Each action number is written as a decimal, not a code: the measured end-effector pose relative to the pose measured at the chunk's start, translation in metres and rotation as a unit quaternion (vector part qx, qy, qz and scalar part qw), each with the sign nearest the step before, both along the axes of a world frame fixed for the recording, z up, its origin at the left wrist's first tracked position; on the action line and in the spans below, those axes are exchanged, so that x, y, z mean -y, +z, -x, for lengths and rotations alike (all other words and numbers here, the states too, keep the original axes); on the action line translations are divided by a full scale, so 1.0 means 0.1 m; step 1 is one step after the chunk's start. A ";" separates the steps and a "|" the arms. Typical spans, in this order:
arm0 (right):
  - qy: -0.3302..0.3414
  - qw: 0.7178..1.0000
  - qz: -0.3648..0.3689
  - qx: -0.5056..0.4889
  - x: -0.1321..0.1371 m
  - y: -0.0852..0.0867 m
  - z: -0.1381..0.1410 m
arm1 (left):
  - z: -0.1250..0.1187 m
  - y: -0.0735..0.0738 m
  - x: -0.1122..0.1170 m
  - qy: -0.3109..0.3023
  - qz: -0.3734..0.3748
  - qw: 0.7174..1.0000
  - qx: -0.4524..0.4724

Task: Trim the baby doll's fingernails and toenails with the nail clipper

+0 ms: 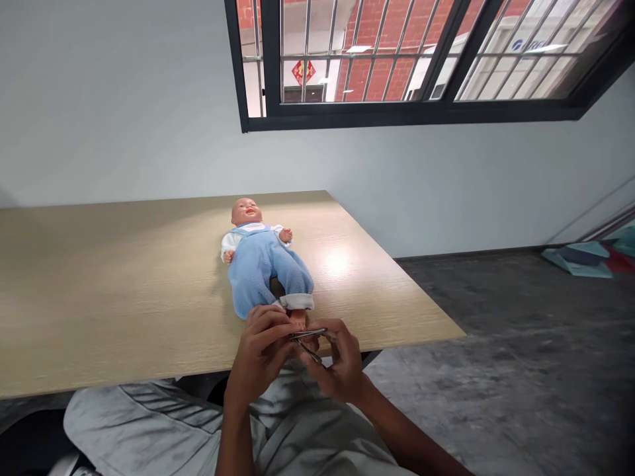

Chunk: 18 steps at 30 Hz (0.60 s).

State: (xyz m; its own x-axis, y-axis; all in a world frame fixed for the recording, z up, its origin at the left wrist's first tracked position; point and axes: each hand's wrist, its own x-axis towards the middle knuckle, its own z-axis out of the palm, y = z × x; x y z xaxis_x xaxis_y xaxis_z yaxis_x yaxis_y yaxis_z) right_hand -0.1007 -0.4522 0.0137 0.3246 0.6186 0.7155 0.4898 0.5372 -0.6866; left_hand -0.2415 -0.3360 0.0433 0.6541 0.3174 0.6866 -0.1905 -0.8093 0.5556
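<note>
A baby doll (270,264) in light-blue overalls and a white shirt lies on its back on the table, head away from me and feet at the near edge. My left hand (262,347) is closed around the doll's bare foot (297,318) on the right side of the view. Between the thumb and fingers of my right hand (342,360) is a silver metal nail clipper (310,332), its arms spread apart. The clipper's tip lies at the doll's toes, beside my left fingertips. My fingers partly hide the foot, and the doll's other foot is covered by my left hand.
The light wooden table (124,291) extends to the left, with its right edge slanting toward me. My legs in grey trousers (153,423) are below its front edge. A barred window (367,116) is in the wall ahead. Teal and red items (580,258) lie on the dark floor at right.
</note>
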 end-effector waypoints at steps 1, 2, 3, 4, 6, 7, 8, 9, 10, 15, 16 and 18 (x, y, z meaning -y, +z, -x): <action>0.003 1.000 0.001 0.004 0.00 0.00 -0.01 | 0.00 0.00 0.00 0.002 0.003 1.000 -0.002; 0.003 1.000 0.002 0.011 0.00 0.00 -0.02 | 0.00 -0.01 0.00 0.003 0.005 1.000 -0.004; 0.001 1.000 0.002 0.019 0.00 0.00 -0.02 | 0.00 -0.01 0.00 0.003 0.006 1.000 -0.004; -0.003 1.000 0.002 0.030 0.01 0.00 -0.03 | 0.00 -0.01 0.00 0.003 0.007 1.000 -0.004; -0.012 0.998 0.001 0.056 0.01 0.02 -0.04 | 0.00 -0.01 0.00 0.002 0.006 1.000 -0.002; -0.017 0.998 0.000 0.067 0.01 0.02 -0.04 | 0.00 -0.01 0.00 0.003 0.006 1.000 0.000; -0.022 0.997 -0.001 0.075 0.01 0.03 -0.04 | 0.00 -0.01 0.00 0.004 0.006 1.000 0.000; -0.024 0.996 0.000 0.081 0.01 0.03 -0.04 | -0.01 -0.01 0.00 0.005 0.007 1.000 -0.001; -0.025 0.996 0.001 0.085 0.01 0.03 -0.04 | -0.01 -0.02 0.00 0.006 0.009 1.000 -0.003; -0.029 0.995 0.008 0.091 0.01 0.01 -0.04 | 0.00 -0.03 0.00 0.009 0.010 1.000 -0.006; -0.030 0.995 0.008 0.091 0.01 0.01 -0.04 | 0.00 -0.03 -0.01 0.009 0.010 1.000 -0.007; -0.030 0.995 0.005 0.093 0.00 0.02 -0.04 | 0.00 -0.04 -0.01 0.006 0.010 1.000 -0.008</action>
State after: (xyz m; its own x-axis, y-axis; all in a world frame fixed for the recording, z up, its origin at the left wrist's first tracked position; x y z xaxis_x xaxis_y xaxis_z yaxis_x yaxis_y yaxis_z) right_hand -0.0970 -0.4523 0.0154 0.2247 0.6089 0.7608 0.6400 0.4965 -0.5864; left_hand -0.2416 -0.3350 0.0397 0.6614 0.3386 0.6693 -0.1718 -0.8002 0.5745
